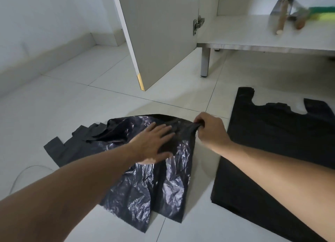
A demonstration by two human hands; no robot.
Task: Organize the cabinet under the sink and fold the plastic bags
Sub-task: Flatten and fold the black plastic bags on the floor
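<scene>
On the tiled floor in front of the open cabinet, a crinkled black plastic bag lies half spread, its handles trailing to the left. The left hand lies flat on the middle of the bag, fingers straight and spread, apparently to pin the thin film down and press the air out so it cannot slide on the smooth tile. The right hand pinches a gathered bit of the bag's far right edge between curled fingers and thumb, seemingly drawing it taut against the weight of the other hand so the wrinkles pull out before a fold is made. Just beside this bag, to the right, a flattened black bag lies smooth with its handle cut-outs toward the cabinet, probably laid there as finished or waiting its turn. The cabinet door stands swung wide, and on the cabinet shelf rest a few wooden-handled tools and something green and yellow, blurred, likely a sponge. By my reading, the folding is at an early stage: this bag is not yet flat.
</scene>
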